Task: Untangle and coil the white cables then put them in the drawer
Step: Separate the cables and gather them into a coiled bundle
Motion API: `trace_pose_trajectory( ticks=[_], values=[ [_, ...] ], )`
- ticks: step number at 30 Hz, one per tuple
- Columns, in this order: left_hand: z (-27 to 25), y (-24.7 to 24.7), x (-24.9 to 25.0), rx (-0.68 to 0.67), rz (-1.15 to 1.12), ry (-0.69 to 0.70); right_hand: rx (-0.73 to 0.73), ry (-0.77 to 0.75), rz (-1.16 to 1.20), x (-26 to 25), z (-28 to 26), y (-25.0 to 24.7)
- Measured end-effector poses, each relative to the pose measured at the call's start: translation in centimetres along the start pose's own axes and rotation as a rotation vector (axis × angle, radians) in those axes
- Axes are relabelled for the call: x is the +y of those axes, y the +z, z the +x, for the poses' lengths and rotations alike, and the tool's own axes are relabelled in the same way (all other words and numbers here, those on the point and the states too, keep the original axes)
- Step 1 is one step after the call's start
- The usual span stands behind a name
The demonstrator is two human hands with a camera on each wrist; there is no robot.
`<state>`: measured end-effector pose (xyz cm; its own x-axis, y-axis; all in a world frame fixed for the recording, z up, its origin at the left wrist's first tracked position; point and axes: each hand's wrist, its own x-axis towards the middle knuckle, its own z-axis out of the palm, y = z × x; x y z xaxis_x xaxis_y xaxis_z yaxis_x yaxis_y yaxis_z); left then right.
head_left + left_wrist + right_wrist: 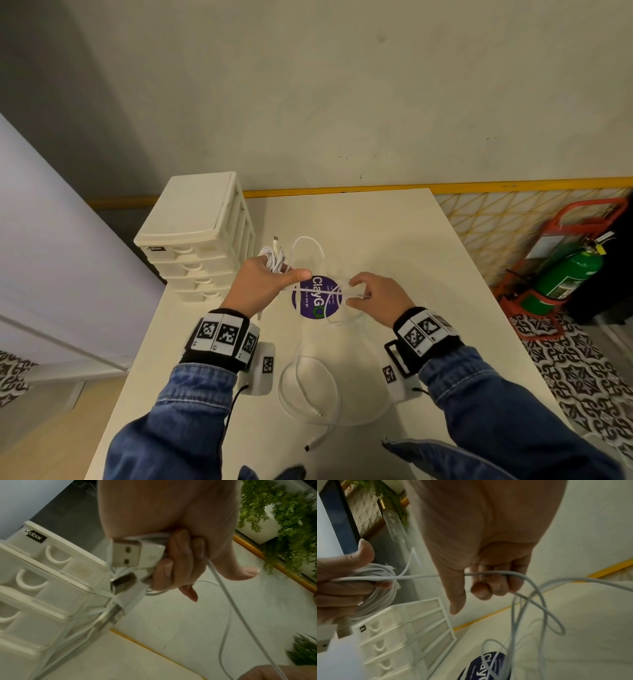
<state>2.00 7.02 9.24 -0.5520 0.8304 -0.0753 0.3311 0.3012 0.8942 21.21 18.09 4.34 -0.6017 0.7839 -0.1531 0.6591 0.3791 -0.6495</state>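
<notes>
My left hand (pixel 270 279) grips a bundle of coiled white cable (pixel 274 260) above the table, fingers curled round the loops and two USB plugs (pixel 135 553). From the bundle a strand (pixel 426 576) runs right to my right hand (pixel 363 291), whose curled fingers (pixel 489 586) pinch it. Loose loops (pixel 539 608) hang below that hand over the purple sticker (pixel 317 298). Another white cable (pixel 308 390) lies in a loop on the table near me. The white drawer unit (pixel 195 236) stands at the table's back left, all its drawers closed.
The white table (pixel 445 274) ends at a wall with a yellow strip (pixel 342 191). A green fire extinguisher (pixel 568 274) in a red stand sits on the floor to the right. A black cable tip (pixel 308 447) lies near the table's front edge.
</notes>
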Motion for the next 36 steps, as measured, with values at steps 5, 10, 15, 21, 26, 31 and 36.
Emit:
trace_pose_trajectory(
  ticks=[5, 10, 15, 21, 26, 31, 36],
  values=[
    [-0.2, 0.2, 0.3, -0.069, 0.028, -0.016, 0.054, 0.265, -0.101, 0.0, 0.3, -0.5],
    [-0.6, 0.5, 0.1, -0.373, 0.156, -0.092, 0.416, 0.281, 0.073, 0.2, 0.7, -2.5],
    [-0.6, 0.9, -0.9, -0.628, 0.321, -0.178, 0.653, 0.243, 0.191, 1.3, 1.1, -3.5],
    [-1.0, 2.1, -0.4, -0.733, 0.047, -0.151, 0.574, 0.049, -0.209, 0.7, 1.0, -3.4],
    [-1.6, 2.0, 2.5, -0.825, -0.186, -0.019, 0.263, -0.405, -0.032, -1.6, 1.5, -1.0],
    [-1.6, 1.5, 3.4, -0.798, -0.431, 0.072, 0.124, -0.276, 0.198, -2.2, 1.3, 0.6],
    [-0.9, 0.8, 3.3, -0.821, -0.745, 0.168, 0.077, -0.159, 0.098, 1.1, 1.0, 1.1]
  ],
)
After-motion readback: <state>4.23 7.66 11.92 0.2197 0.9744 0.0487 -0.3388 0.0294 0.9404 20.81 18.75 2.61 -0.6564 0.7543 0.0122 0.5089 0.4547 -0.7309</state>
